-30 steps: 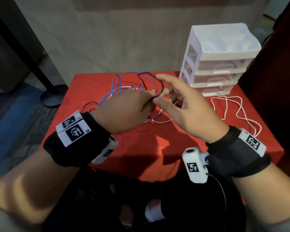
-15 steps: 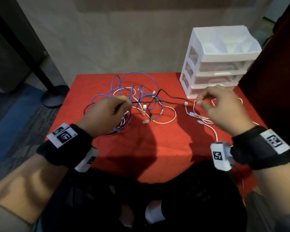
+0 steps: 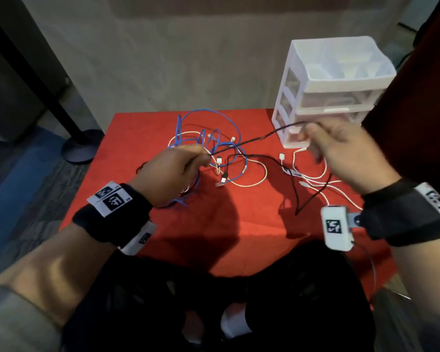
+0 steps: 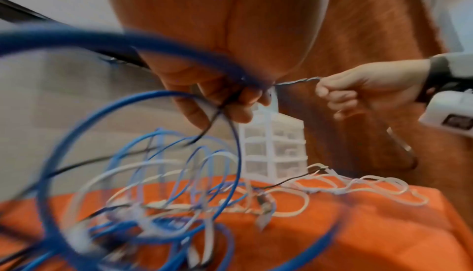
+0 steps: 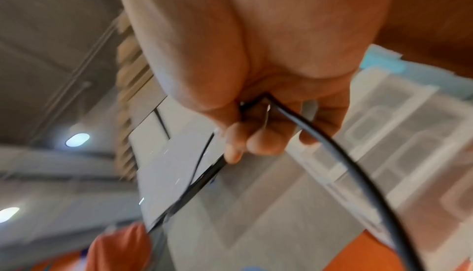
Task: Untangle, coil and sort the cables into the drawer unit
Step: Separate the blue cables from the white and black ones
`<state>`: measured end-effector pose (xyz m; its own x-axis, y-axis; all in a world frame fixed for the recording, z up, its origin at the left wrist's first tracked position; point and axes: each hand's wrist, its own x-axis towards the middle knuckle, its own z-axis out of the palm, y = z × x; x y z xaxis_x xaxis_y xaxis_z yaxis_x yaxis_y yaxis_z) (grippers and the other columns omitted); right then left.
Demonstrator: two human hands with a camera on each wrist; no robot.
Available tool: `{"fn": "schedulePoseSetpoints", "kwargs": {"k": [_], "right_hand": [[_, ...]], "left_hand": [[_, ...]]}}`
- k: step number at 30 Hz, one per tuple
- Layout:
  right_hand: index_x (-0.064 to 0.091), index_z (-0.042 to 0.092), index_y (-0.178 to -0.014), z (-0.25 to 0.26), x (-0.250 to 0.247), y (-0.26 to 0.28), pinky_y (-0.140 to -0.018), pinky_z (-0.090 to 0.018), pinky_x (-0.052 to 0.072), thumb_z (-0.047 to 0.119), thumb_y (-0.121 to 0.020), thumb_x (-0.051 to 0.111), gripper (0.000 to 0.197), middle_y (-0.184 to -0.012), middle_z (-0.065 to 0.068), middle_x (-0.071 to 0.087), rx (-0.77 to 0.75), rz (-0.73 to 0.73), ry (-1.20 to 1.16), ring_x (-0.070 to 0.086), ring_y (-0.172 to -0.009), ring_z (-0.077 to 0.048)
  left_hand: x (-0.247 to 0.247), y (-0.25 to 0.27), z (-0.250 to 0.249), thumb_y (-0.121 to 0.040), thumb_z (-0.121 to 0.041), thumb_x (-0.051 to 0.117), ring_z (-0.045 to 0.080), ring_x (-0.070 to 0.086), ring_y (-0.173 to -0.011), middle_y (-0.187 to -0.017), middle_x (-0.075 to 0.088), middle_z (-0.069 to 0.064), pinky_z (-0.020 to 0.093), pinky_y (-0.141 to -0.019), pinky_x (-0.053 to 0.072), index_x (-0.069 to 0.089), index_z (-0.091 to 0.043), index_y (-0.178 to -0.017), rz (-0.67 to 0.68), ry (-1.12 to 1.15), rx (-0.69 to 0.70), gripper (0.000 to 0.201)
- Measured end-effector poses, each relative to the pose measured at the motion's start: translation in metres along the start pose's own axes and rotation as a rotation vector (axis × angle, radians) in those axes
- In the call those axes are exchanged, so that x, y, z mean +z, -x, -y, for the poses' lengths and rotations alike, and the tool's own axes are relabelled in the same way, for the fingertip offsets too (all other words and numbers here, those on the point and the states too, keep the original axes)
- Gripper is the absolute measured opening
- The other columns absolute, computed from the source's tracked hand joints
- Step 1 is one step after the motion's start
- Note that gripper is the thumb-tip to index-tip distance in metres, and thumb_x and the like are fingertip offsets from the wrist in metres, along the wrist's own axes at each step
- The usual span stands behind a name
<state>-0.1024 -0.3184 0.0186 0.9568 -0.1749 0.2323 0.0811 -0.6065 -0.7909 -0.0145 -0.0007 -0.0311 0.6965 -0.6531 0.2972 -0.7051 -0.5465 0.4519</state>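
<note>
A black cable (image 3: 254,139) runs taut above the red bench (image 3: 239,219), stretched between both hands in front of the white drawer unit (image 3: 323,97). The left hand (image 3: 170,174) pinches one end with curled fingers, over the blue cable (image 3: 201,115) loops tangled with white cables (image 3: 313,181). The right hand (image 3: 348,153) is closed around the other end, and the slack drops from it onto the bench. Black-and-white square markers sit on the wrist straps; no writing can be read.

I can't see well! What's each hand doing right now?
Left hand: closed, pinching the black cable.
Right hand: closed, gripping the same black cable.
</note>
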Motion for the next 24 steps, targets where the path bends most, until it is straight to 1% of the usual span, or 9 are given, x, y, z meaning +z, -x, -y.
{"fn": "schedulePoseSetpoints", "kwargs": {"k": [2,4,6,8,11,14,18,21,24], "right_hand": [[0.068,0.017,-0.09,-0.013,-0.016,-0.002,-0.053,-0.026,0.035,0.028,-0.106,0.048,0.028,-0.06,-0.008,0.049,0.058,-0.106,-0.036,0.044,-0.055,-0.015],[0.07,0.018,-0.095,-0.026,-0.02,-0.003,-0.059,-0.028,0.037,0.029,-0.106,0.049,0.026,-0.066,-0.007,0.057,0.079,-0.069,0.071,0.05,-0.06,-0.013],[0.067,0.023,-0.119,-0.034,-0.015,0.001,-0.078,-0.03,0.045,0.038,-0.1,0.055,0.027,-0.093,-0.003,0.068,0.057,-0.001,0.33,0.063,-0.087,-0.016],[0.05,0.031,-0.141,-0.03,-0.003,0.007,-0.101,-0.046,0.044,0.059,-0.089,0.056,0.06,-0.126,-0.003,0.061,-0.019,0.033,0.503,0.055,-0.119,-0.029],[0.042,0.04,-0.146,-0.008,0.034,0.014,-0.109,-0.055,0.036,0.072,-0.081,0.048,0.073,-0.139,0.005,0.054,-0.16,0.146,0.468,0.045,-0.132,-0.028],[0.049,0.037,-0.142,0.006,0.078,0.015,-0.101,-0.052,0.044,0.061,-0.088,0.046,0.059,-0.12,0.005,0.067,-0.208,0.265,0.416,0.056,-0.118,-0.03],[0.066,0.024,-0.097,0.004,0.092,0.006,-0.072,-0.036,0.042,0.034,-0.1,0.055,0.015,-0.073,0.009,0.06,-0.209,0.186,0.289,0.061,-0.082,-0.025],[0.068,0.022,-0.09,0.014,0.072,0.004,-0.071,-0.03,0.042,0.025,-0.101,0.059,0.015,-0.071,0.012,0.061,-0.21,0.108,0.147,0.055,-0.072,-0.004],[0.071,0.015,-0.092,0.025,0.033,-0.002,-0.068,-0.021,0.041,0.021,-0.101,0.059,0.017,-0.07,0.01,0.064,-0.171,-0.029,0.061,0.054,-0.066,0.0]], "left_hand": [[-0.002,0.006,0.019,-0.106,-0.033,0.043,0.017,0.049,-0.068,-0.071,0.05,-0.008,0.038,-0.065,0.04,0.05,-0.02,-0.082,-0.012,-0.086,-0.078,0.028],[-0.003,0.008,0.029,-0.103,-0.037,0.04,0.028,0.051,-0.069,-0.069,0.051,-0.003,0.038,-0.063,0.038,0.053,-0.017,-0.083,-0.054,-0.141,-0.143,0.032],[-0.002,0.006,0.029,-0.103,-0.036,0.04,0.032,0.055,-0.073,-0.072,0.054,-0.001,0.039,-0.064,0.041,0.057,-0.016,-0.086,-0.12,-0.15,-0.15,0.031],[0.0,-0.001,0.02,-0.104,-0.033,0.042,0.033,0.057,-0.078,-0.077,0.058,0.001,0.04,-0.066,0.042,0.059,-0.016,-0.088,-0.147,-0.171,-0.08,0.029],[0.011,-0.015,-0.001,-0.104,-0.029,0.047,0.031,0.063,-0.085,-0.085,0.065,-0.001,0.038,-0.07,0.047,0.067,-0.018,-0.097,-0.107,-0.166,0.045,0.024],[0.024,-0.022,-0.022,-0.103,-0.033,0.048,0.028,0.067,-0.089,-0.095,0.071,0.001,0.04,-0.078,0.052,0.07,-0.018,-0.104,-0.093,-0.138,0.099,0.026],[0.026,-0.021,-0.022,-0.104,-0.034,0.049,0.024,0.066,-0.088,-0.095,0.069,-0.001,0.038,-0.077,0.052,0.069,-0.018,-0.106,-0.093,-0.052,0.129,0.025],[0.029,-0.011,-0.002,-0.103,-0.03,0.053,0.023,0.065,-0.089,-0.095,0.068,-0.003,0.034,-0.075,0.049,0.066,-0.018,-0.104,-0.034,-0.084,0.081,0.018],[0.031,0.002,0.026,-0.103,-0.028,0.052,0.026,0.062,-0.088,-0.089,0.061,-0.005,0.03,-0.072,0.041,0.061,-0.021,-0.1,-0.005,-0.127,-0.052,0.011]]}}
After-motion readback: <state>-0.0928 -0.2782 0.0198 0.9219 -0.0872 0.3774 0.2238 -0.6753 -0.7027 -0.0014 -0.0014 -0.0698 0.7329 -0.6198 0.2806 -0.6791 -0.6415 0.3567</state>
